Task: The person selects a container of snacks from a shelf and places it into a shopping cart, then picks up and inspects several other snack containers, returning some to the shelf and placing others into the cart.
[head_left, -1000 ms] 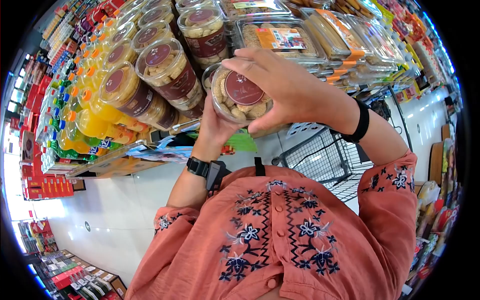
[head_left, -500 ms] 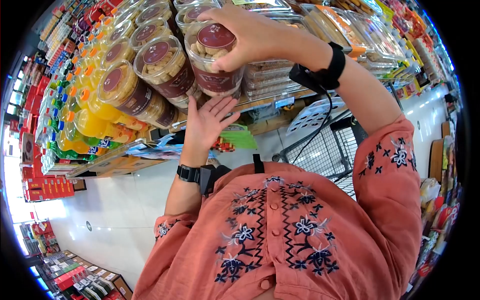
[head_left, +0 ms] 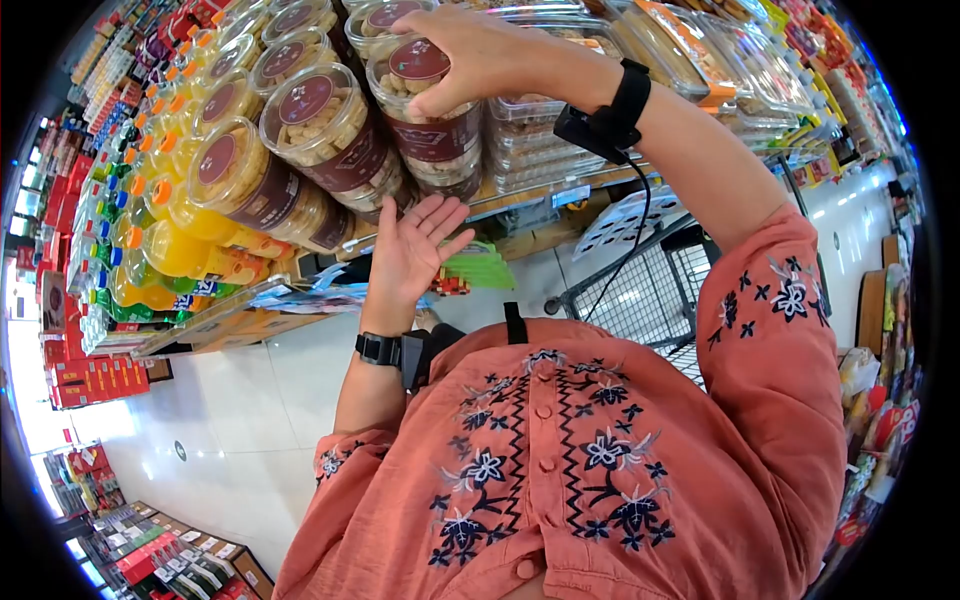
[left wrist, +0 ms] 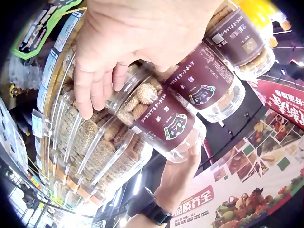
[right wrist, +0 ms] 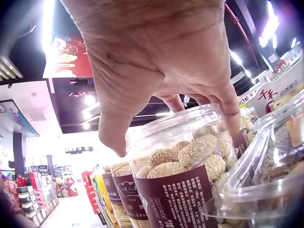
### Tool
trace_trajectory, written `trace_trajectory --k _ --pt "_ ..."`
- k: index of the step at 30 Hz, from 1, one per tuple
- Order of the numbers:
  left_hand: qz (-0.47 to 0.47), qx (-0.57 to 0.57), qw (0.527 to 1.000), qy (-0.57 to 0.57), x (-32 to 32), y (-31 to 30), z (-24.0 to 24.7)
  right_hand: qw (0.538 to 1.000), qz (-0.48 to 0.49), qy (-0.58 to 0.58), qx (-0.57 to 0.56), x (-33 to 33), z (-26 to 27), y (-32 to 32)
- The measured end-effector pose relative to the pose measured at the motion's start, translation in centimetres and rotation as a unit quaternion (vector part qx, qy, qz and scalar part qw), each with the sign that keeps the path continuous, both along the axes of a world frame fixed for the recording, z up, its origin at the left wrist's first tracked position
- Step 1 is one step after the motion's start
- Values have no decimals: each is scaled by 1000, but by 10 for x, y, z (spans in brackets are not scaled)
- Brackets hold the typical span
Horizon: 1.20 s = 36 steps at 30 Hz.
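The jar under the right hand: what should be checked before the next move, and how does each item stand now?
1. Lid on the jar: ok, it covers the top.
2. Right hand placement: ok, thumb and fingers on opposite sides of the lid.
3. Firmness of that hold: cannot tell.
4. Left hand free: ok, palm up, holding nothing.
5. Clearance from the clear boxes: cannot tell; they overlap in the right wrist view.
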<state>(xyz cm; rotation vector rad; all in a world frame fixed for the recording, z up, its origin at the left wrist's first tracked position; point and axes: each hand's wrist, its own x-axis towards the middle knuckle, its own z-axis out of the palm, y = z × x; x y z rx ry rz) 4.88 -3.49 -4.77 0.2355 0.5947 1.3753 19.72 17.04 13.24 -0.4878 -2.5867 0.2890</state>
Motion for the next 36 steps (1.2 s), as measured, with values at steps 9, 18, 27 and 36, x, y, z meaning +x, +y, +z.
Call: trace_trajectory --k 9,18,27,36 --pt "-7 -6 1000 4 4 7 1 1000 7 -6 6 -6 -3 2" --pt "4 13 998 56 3 7 15 998 38 -28 -40 11 15 -16" --pt "20 14 994 110 8 23 28 996 -27 -46 -67 13 5 -27" --pt "18 4 994 107 5 30 29 996 -14 -51 -75 14 3 -22"
